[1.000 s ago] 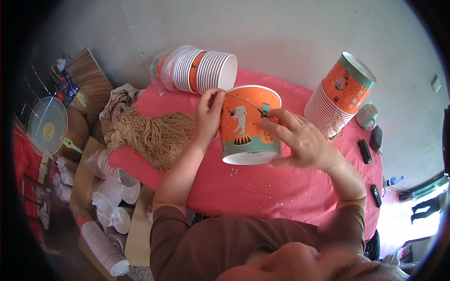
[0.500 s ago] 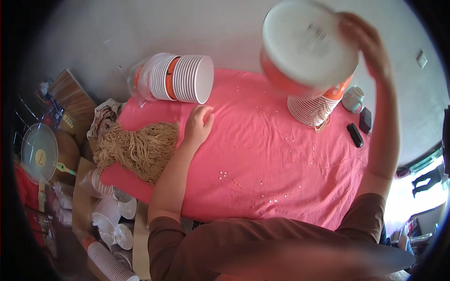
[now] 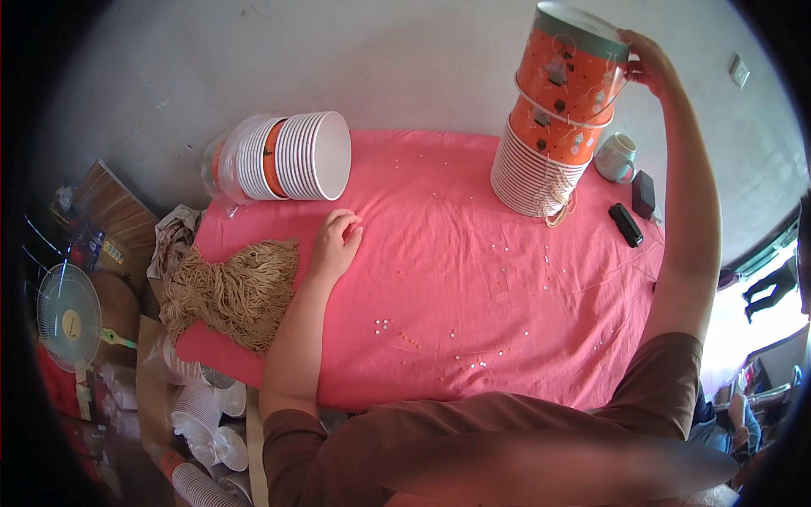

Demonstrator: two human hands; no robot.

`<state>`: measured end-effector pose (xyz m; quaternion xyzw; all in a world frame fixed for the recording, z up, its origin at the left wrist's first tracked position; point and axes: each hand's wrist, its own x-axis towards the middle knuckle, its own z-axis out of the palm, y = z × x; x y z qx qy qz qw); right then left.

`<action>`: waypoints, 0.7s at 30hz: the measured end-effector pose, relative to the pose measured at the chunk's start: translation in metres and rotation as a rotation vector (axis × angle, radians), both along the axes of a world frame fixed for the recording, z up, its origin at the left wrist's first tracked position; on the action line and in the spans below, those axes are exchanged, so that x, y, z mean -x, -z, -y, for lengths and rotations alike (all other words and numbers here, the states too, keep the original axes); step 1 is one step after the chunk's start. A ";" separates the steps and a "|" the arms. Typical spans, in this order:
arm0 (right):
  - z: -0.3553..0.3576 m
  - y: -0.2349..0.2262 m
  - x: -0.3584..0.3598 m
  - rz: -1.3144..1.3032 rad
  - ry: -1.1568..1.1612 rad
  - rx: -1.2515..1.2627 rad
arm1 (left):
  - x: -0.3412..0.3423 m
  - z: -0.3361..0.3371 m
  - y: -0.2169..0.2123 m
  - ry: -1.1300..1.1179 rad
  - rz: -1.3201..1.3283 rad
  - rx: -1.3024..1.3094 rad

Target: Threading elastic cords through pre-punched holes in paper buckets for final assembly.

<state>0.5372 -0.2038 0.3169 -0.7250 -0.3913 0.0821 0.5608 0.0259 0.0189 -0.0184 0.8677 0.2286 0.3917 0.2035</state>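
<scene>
My right hand (image 3: 650,63) grips the upper edge of an orange paper bucket (image 3: 570,72) with a green band. The bucket stands upside down on top of a tall stack of paper buckets (image 3: 532,177) at the back right. A thin cord hangs at its side, and beige string loops (image 3: 556,194) hang down the stack. My left hand (image 3: 336,245) rests on the pink cloth (image 3: 422,270), fingers loosely curled, holding nothing I can see. It lies just in front of a second stack of white-rimmed buckets (image 3: 300,156), on its side in clear plastic.
A bundle of tan cords (image 3: 236,291) lies at the left. Right of the tall stack are a mug (image 3: 615,159), a dark box (image 3: 644,194) and a black object (image 3: 625,225). Small white bits dot the cloth. A carton of plastic cups (image 3: 198,414) stands lower left, beside a fan (image 3: 69,317).
The bucket in my right hand has come down from the air onto the tall stack, its base now upward. My left hand stays on the cloth. The view has shifted slightly.
</scene>
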 end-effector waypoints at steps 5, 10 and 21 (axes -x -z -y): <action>0.001 0.023 0.009 -0.042 0.008 0.110 | 0.000 0.005 -0.008 0.000 -0.022 0.076; 0.004 0.038 0.012 -0.073 0.004 0.120 | -0.001 0.001 -0.004 -0.010 -0.038 0.013; 0.009 0.054 0.018 -0.056 -0.002 0.157 | 0.000 0.000 -0.002 0.001 -0.043 0.001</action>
